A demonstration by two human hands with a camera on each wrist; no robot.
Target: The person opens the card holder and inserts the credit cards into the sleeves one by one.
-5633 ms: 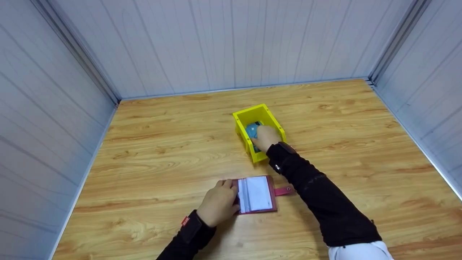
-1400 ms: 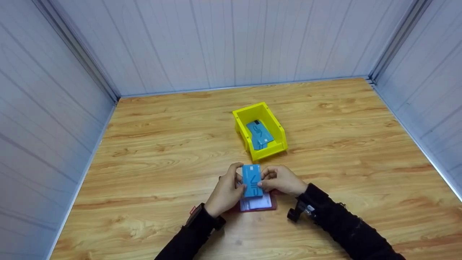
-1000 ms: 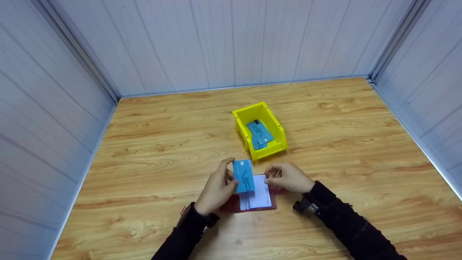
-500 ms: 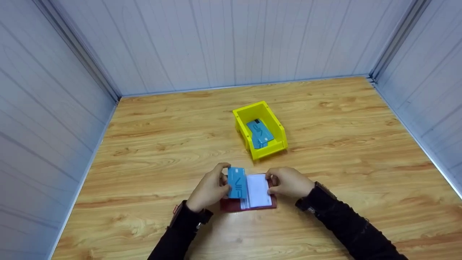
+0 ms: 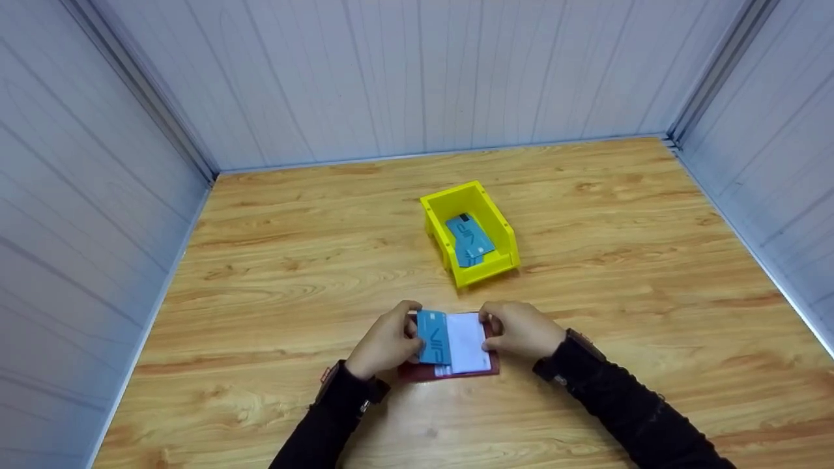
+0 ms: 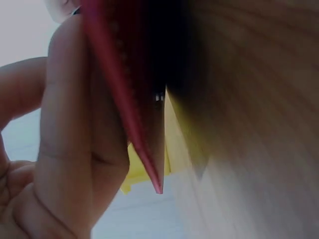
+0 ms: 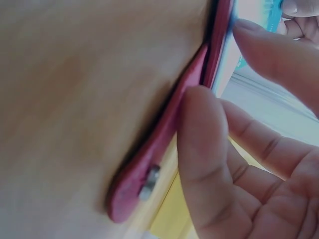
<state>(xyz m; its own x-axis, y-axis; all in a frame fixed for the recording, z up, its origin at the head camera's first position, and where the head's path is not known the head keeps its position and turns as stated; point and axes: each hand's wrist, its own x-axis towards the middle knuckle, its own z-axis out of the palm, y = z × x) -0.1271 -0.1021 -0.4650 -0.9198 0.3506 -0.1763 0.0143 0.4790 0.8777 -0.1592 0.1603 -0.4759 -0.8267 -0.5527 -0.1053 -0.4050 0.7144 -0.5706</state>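
Note:
A red card holder (image 5: 416,373) lies spread on the table with its white inner sleeves (image 5: 468,344) showing. My left hand (image 5: 383,340) pinches a blue VIP card (image 5: 432,339) by its left side, thumb on top. That card lies low over the left part of the sleeves; whether its edge is inside one I cannot tell. On the opposite side, my right hand (image 5: 524,329) pinches the holder's right edge, its thumb touching the white sleeve in the right wrist view. There, the holder's strap (image 7: 130,191) with a metal snap (image 7: 149,182) extends beneath the fingers.
Behind the hands stands a yellow bin (image 5: 487,276), with blue cards (image 5: 470,236) lying overlapped inside it. Pale panel walls (image 5: 417,78) border the wooden table (image 5: 293,260) at the back and sides.
Earlier my right hand reached into the bin; then both hands held the card over the holder. My right hand has since moved to the holder's edge, while my left lowered the card onto the sleeves.

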